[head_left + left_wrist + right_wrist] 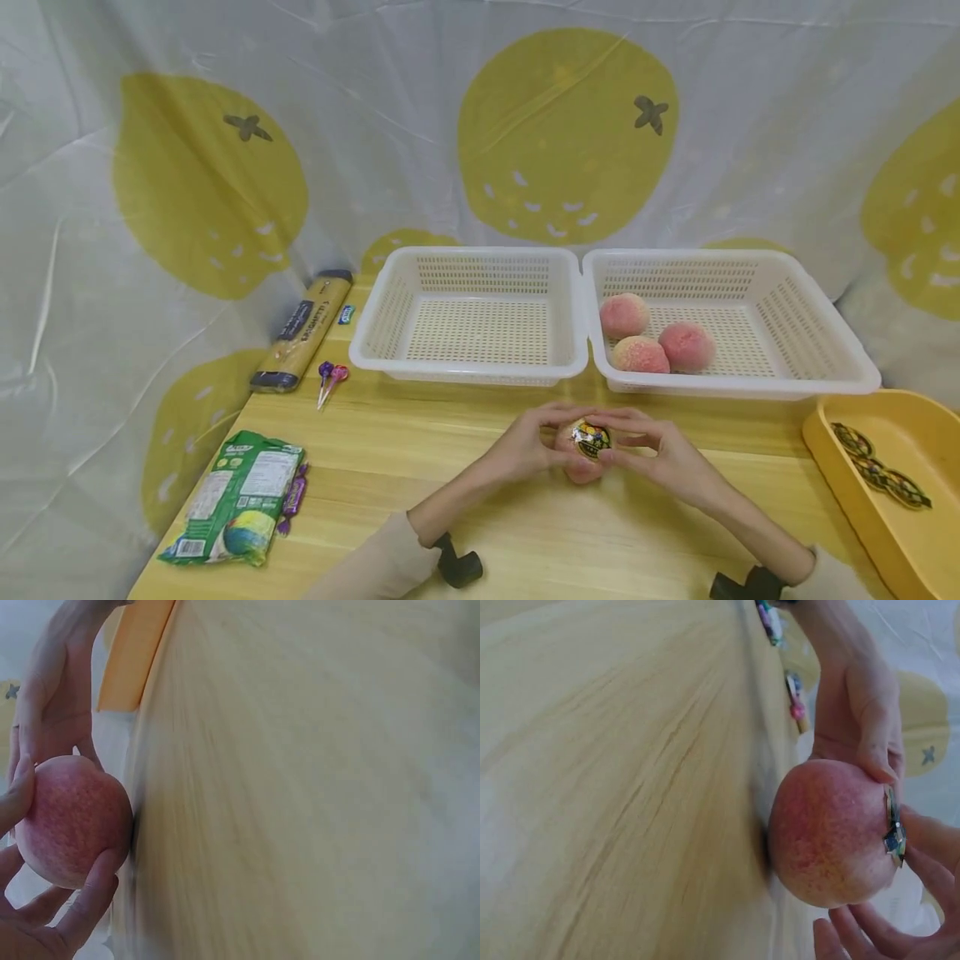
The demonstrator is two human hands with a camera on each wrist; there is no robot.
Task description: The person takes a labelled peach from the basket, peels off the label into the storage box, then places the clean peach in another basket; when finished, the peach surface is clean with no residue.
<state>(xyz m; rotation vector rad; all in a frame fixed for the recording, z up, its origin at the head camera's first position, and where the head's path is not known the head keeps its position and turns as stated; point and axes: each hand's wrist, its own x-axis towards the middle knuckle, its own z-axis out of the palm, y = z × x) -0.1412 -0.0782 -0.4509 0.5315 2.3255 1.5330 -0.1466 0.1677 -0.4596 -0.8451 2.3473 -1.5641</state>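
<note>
A pink peach (583,473) stands on the wooden table in front of the white baskets, between both hands. Dark, shiny with coloured print, an oval sticker (590,439) lies on its upper side. My left hand (525,446) grips the peach from the left, thumb low and fingers over the top. From the right, my right hand (667,458) holds it too, the thumb at the sticker's lower edge. In the right wrist view the sticker (894,829) shows edge-on against the peach (829,832). The left wrist view shows only bare peach skin (75,821).
Behind stand two white baskets; the right basket (750,386) has three peaches (687,347), the left basket (468,367) shows a bare bottom. An orange tray (847,500) with a strip of stickers (877,467) is at right. Spaghetti (303,333), lollipops (330,379) and a green bag (236,496) lie left.
</note>
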